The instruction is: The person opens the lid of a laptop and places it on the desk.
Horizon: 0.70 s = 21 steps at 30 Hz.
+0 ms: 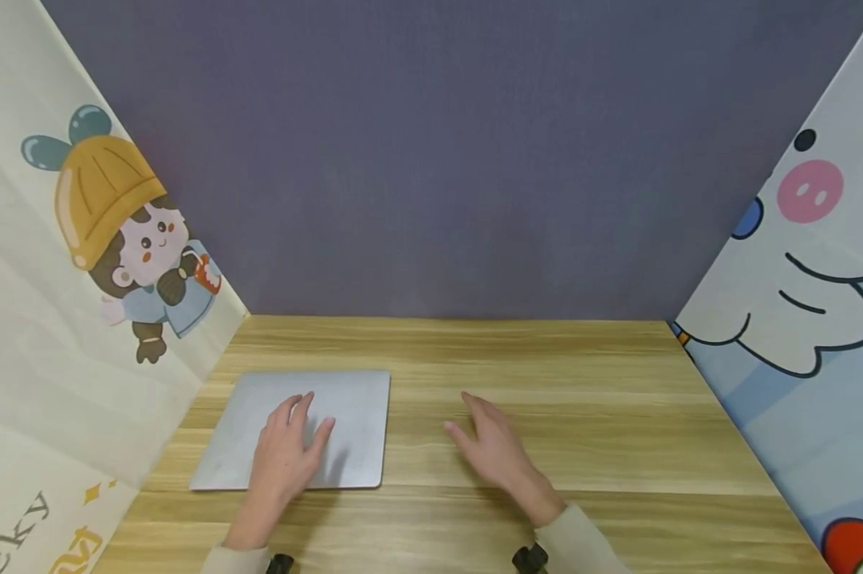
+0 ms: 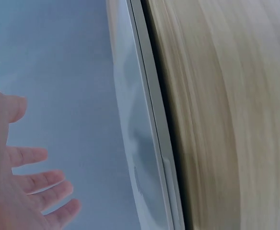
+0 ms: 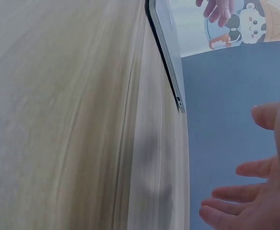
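Note:
A closed silver laptop (image 1: 352, 430) lies flat on the left part of the wooden table. Above its lid hovers my left hand (image 1: 284, 450), fingers loosely spread and holding nothing. In the left wrist view the left hand (image 2: 29, 182) is apart from the laptop (image 2: 147, 115), whose front edge and shadowed lid show. My right hand (image 1: 499, 450) hangs over bare wood to the right of the laptop, with relaxed fingers and nothing in them. The right wrist view has the right hand (image 3: 255, 187) at its right side and the laptop's side edge (image 3: 169, 52) farther off.
The wood-grain table (image 1: 546, 383) ends at a dark grey-blue panel (image 1: 460, 159) at the back. A white cloth with a cartoon child (image 1: 151, 247) borders the left side; another cartoon-printed cloth (image 1: 783, 319) borders the right. Dark wrist cameras (image 1: 530, 558) sit near both sleeves.

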Motion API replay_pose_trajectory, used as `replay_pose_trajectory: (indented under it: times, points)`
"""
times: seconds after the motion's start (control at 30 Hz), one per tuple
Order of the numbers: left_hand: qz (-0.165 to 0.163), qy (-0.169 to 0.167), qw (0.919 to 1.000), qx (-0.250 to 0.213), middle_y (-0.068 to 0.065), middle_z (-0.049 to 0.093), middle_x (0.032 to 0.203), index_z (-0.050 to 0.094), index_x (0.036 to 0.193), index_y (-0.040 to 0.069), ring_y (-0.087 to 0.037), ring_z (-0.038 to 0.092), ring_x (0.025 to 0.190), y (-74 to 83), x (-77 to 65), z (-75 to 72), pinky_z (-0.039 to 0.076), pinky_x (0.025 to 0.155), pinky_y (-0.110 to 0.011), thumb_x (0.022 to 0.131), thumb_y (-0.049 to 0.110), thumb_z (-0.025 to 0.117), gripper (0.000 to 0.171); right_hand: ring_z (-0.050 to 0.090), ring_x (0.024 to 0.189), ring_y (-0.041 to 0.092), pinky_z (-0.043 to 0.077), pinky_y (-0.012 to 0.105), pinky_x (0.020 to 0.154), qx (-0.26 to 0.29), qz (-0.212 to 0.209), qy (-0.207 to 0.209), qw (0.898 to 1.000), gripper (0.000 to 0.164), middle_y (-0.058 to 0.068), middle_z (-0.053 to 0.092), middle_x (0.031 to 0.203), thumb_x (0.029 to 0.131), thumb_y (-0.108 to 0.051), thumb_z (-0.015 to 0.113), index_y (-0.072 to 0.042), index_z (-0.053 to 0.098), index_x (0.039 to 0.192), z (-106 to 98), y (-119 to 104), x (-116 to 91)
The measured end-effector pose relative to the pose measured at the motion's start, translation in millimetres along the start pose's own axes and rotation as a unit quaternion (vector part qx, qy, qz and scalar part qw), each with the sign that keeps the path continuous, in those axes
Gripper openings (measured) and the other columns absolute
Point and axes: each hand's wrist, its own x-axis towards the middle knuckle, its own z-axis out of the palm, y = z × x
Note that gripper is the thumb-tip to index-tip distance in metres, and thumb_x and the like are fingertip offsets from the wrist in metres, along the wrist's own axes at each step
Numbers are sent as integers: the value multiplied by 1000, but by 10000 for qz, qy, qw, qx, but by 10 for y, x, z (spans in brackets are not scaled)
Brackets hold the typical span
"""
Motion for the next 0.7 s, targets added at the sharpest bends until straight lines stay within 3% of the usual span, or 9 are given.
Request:
replay_pose_trajectory:
  times: [0.27, 0.7]
  points:
    - [-29, 256, 9997, -28, -30, 53, 135, 54, 138, -7, -50, 49, 124, -164, 22, -51, 42, 96, -67, 99, 32, 65, 56, 44, 139, 42, 35, 59, 114, 237, 122, -69, 9996, 67, 21, 48, 151, 103, -48, 54, -3, 43, 152, 104, -65, 62]
    - [-164, 148, 9997, 103, -35, 50, 135, 50, 141, -8, -55, 46, 122, -400, 74, -185, 39, 95, -71, 102, 34, 59, 57, 45, 138, 41, 36, 59, 113, 481, 244, -192, 9984, 74, 21, 46, 152, 101, -57, 52, -5, 42, 153, 225, -174, 137]
